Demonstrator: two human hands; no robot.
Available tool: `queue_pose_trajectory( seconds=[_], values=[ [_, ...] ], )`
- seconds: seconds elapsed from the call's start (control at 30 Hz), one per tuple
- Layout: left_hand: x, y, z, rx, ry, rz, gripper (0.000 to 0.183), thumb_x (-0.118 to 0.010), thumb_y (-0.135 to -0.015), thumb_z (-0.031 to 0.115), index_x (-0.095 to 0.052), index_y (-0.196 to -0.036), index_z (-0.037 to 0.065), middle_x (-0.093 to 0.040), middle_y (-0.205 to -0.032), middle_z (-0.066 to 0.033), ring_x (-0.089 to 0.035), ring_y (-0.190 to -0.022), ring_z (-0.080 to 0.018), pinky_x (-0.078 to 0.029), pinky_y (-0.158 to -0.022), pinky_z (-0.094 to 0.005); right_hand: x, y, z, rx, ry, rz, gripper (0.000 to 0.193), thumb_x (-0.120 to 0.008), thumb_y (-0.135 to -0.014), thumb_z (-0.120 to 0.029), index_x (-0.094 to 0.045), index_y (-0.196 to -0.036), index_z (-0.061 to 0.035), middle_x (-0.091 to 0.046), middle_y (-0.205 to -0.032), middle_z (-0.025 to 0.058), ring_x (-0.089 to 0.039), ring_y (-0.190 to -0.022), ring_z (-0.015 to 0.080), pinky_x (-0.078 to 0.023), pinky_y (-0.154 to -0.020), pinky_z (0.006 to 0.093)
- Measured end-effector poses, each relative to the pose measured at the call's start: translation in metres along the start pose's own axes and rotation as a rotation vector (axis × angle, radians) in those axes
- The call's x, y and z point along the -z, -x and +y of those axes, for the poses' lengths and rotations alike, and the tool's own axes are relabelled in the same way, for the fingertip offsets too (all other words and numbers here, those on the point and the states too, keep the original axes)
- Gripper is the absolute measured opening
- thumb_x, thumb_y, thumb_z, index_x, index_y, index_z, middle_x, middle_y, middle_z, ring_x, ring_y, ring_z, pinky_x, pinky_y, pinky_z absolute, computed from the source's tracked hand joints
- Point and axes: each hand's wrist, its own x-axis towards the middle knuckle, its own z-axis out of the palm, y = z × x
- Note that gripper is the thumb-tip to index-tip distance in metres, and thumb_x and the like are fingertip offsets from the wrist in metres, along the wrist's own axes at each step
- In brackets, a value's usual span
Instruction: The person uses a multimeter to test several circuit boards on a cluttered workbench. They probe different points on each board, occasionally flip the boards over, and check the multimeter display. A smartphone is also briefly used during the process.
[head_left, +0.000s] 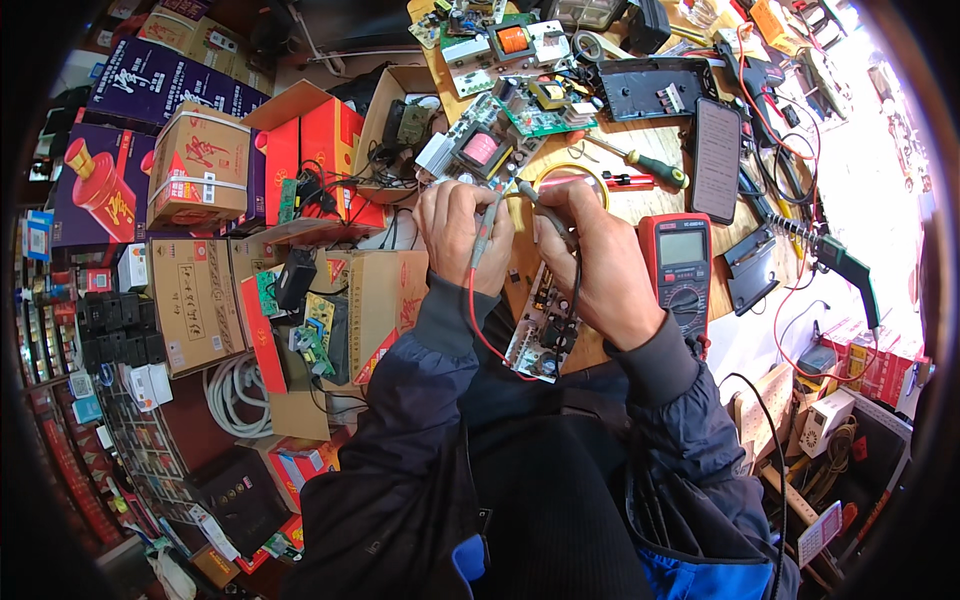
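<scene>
My left hand (452, 232) pinches a grey test probe (485, 232) with a red lead running down from it. A second test probe (548, 212), with a dark lead, is gripped in my right hand (600, 262). Both probes point up and inward, close together near a circuit board (484, 150) that carries a pink-wound transformer. I cannot tell whether their tips touch anything. Below my hands lies a long narrow circuit board (545, 325), partly covered by my right hand. The red multimeter (684, 262) rests just right of my right hand.
Behind my hands are a green-handled screwdriver (655, 168), a phone (716, 160), a black plastic casing (650, 86) and another circuit board (505, 45). A soldering iron (845, 265) stands at the right. Stacked cardboard boxes (195, 300) crowd the left side.
</scene>
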Motion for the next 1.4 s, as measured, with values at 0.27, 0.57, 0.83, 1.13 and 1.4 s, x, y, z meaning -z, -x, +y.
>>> queue_pose_trajectory(
  seconds=[0.27, 0.57, 0.83, 1.13, 1.4],
  values=[
    [0.0, -0.01, 0.004, 0.009, -0.039, -0.06, 0.021, -0.077, -0.083, 0.002, -0.061, -0.097, 0.006, -0.062, -0.095, -0.0101, -0.058, -0.1, -0.0346, -0.043, -0.094, -0.0473, -0.005, -0.006, 0.01, 0.053, 0.015, 0.06, 0.02, -0.07, -0.103, -0.013, -0.064, -0.117, -0.0003, -0.073, -0.097, 0.0263, -0.073, -0.093, 0.0471, -0.058, -0.079, 0.0504],
    [-0.001, -0.018, 0.007, 0.037, -0.078, -0.128, 0.021, -0.077, -0.082, 0.003, -0.062, -0.095, 0.007, -0.062, -0.093, -0.0096, -0.057, -0.101, -0.0346, -0.043, -0.094, -0.0476, -0.006, -0.01, 0.015, 0.041, 0.0, 0.032, 0.021, -0.07, -0.102, -0.013, -0.063, -0.117, 0.0, -0.074, -0.099, 0.0272, -0.072, -0.095, 0.0486, -0.057, -0.079, 0.0529],
    [0.001, -0.022, 0.001, 0.003, 0.019, -0.152, 0.019, -0.075, -0.082, -0.001, -0.061, -0.093, 0.005, -0.061, -0.092, -0.0117, -0.055, -0.097, -0.036, -0.046, -0.088, -0.0473, -0.009, -0.011, 0.02, 0.085, 0.033, 0.043, 0.019, -0.07, -0.105, -0.008, -0.065, -0.121, 0.0005, -0.073, -0.096, 0.0197, -0.076, -0.087, 0.033, -0.059, -0.08, 0.0397],
    [0.002, -0.023, -0.001, -0.017, -0.001, -0.144, 0.018, -0.075, -0.083, -0.003, -0.061, -0.092, 0.004, -0.062, -0.093, -0.013, -0.057, -0.098, -0.0376, -0.047, -0.087, -0.048, -0.011, -0.014, 0.018, 0.084, 0.047, 0.046, 0.019, -0.07, -0.104, -0.011, -0.064, -0.118, -0.0004, -0.075, -0.101, 0.0229, -0.076, -0.093, 0.0417, -0.059, -0.081, 0.0454],
    [0.0, -0.02, -0.005, 0.006, 0.087, -0.186, 0.016, -0.073, -0.084, 0.003, -0.06, -0.093, 0.004, -0.059, -0.091, -0.0145, -0.054, -0.096, -0.0403, -0.045, -0.088, -0.0498, -0.006, -0.005, 0.01, 0.108, 0.058, 0.074, 0.024, -0.07, -0.105, -0.017, -0.062, -0.12, -0.0002, -0.073, -0.103, 0.0282, -0.072, -0.096, 0.0494, -0.058, -0.08, 0.0525]
  ],
)
